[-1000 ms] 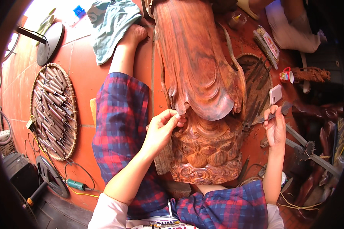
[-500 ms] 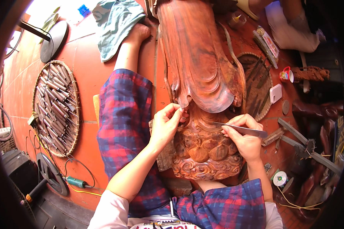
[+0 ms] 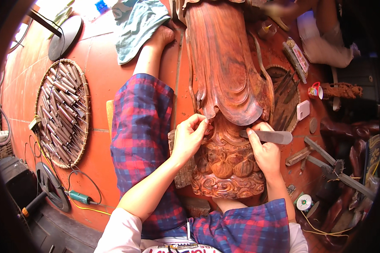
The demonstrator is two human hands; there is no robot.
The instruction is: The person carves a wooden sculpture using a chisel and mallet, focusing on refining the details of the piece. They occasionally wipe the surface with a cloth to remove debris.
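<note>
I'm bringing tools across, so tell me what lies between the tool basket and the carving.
In the head view, from the tool basket to the carving: red floor, a yellowish piece, the plaid-covered leg, then the left hand and a wooden block.

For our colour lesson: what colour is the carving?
The carving is reddish brown with darker streaks; best view: head.

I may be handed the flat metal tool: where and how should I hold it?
Probably by the broad, rounded end of the flat metal tool, coming from the person's right: that end juts free past the right hand, while the other lies near the wooden carving. It looks thin, so pinch its flat faces.
</note>
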